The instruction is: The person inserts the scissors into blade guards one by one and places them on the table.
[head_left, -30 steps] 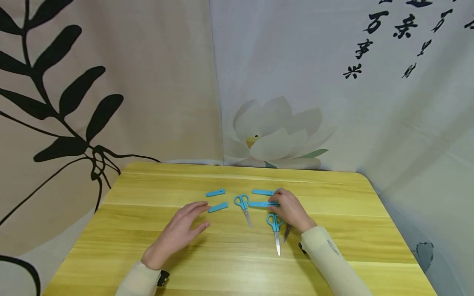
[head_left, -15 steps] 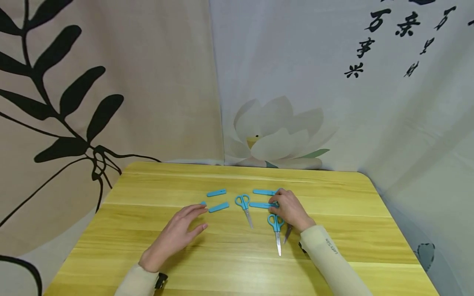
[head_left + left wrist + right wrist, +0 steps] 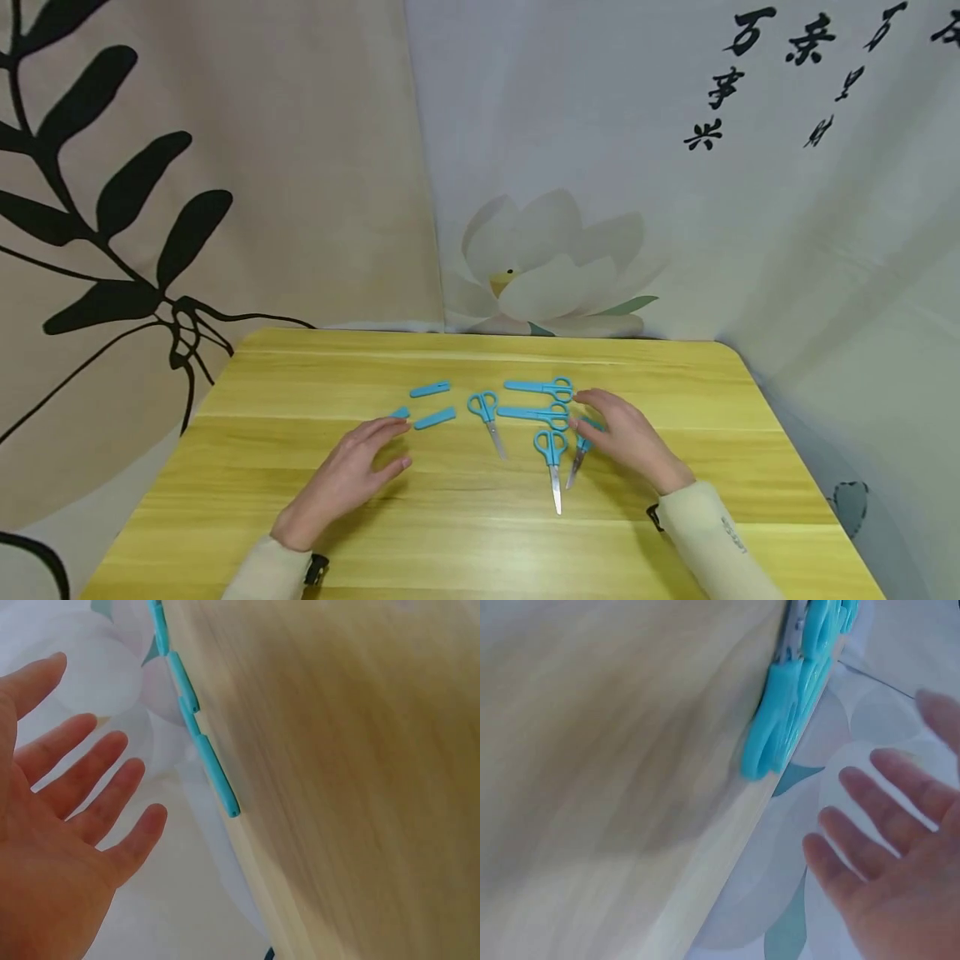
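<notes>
My right hand (image 3: 630, 437) hovers with spread fingers just right of the blue-handled scissors, holding nothing. Two pairs, the upper capped scissors (image 3: 531, 387) and the lower capped scissors (image 3: 525, 413), lie with blue covers over their blades. Bare blades show on the left scissors (image 3: 492, 425), the front scissors (image 3: 553, 467) and the right scissors (image 3: 579, 457), whose handles are partly hidden by my right hand. Loose blade covers lie at left: the far cover (image 3: 430, 389), the near cover (image 3: 435, 418) and a partly hidden cover (image 3: 401, 412). Beside them my empty left hand (image 3: 341, 479) has its fingers extended.
The wooden table (image 3: 450, 542) has a rounded far right corner. Behind it hangs a printed curtain (image 3: 337, 167) with leaves, a lotus and black characters. Shadows of both hands fall on the tabletop.
My right hand has let go of the capped scissors and moved right, uncovering their handles. The left hand has barely moved; the head view has shifted slightly.
</notes>
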### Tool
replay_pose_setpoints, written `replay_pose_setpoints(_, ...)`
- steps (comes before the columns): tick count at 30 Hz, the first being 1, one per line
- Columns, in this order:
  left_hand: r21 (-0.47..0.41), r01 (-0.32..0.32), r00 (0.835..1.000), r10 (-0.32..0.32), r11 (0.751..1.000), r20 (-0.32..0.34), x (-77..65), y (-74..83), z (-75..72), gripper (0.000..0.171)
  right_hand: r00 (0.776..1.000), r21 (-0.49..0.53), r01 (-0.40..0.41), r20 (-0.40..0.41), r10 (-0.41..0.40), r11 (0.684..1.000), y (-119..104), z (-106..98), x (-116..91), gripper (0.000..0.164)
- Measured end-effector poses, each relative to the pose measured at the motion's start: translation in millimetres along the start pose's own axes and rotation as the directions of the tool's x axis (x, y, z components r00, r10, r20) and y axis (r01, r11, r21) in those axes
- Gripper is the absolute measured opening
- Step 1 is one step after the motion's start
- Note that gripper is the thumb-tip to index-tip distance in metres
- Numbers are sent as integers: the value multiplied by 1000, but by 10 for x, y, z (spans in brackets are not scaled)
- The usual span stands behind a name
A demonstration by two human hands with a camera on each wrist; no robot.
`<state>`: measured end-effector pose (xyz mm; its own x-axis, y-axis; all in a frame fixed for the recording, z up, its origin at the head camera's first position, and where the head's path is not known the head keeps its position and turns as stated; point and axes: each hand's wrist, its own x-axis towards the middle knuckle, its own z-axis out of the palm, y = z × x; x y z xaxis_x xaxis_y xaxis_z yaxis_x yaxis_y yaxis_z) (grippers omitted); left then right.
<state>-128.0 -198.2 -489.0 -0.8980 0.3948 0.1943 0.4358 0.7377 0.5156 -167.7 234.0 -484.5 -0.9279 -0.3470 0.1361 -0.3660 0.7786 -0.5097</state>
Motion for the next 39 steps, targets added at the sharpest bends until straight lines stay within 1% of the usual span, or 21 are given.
replay_pose_setpoints(4,23,-3,1000,3,1000,2,2,-29,-16,54,998,-15,38,45,-37,999,30,-23,-129,53)
replay_pose_setpoints(9,42,-17,1000,18,999,-13,30,-63,-45,59,994,-21,60,89,-58,998,40,-24,-264,58)
replay_pose_setpoints(13,73,-29,999,30,997,-20,63,-81,-62,61,992,-13,76,107,-74,997,45,-10,-328,60)
replay_pose_setpoints(16,100,-37,999,38,994,-5,116,-69,-63,61,990,-13,88,109,-86,996,52,2,-357,61)
replay_pose_setpoints(21,104,-70,997,65,992,52,287,16,-17,63,990,-15,93,105,-91,996,66,19,-393,60)
replay_pose_setpoints(25,76,-95,991,87,993,107,445,88,60,63,991,-16,90,99,-88,996,74,32,-407,60)
replay_pose_setpoints(28,71,-95,985,83,993,154,548,120,131,61,992,-16,87,97,-85,996,80,30,-421,61)
replay_pose_setpoints(31,81,-78,980,62,994,187,607,133,187,58,992,-11,80,96,-79,997,87,28,-437,61)
replay_pose_setpoints(35,100,-49,976,26,994,218,644,137,227,58,993,-5,71,98,-70,997,97,24,-458,60)
replay_pose_setpoints(37,109,-44,972,17,993,236,657,135,241,57,993,-1,67,98,-67,998,103,20,-467,58)
replay_pose_setpoints(39,116,-53,968,23,992,249,665,132,253,55,993,0,65,96,-64,998,108,14,-476,59)
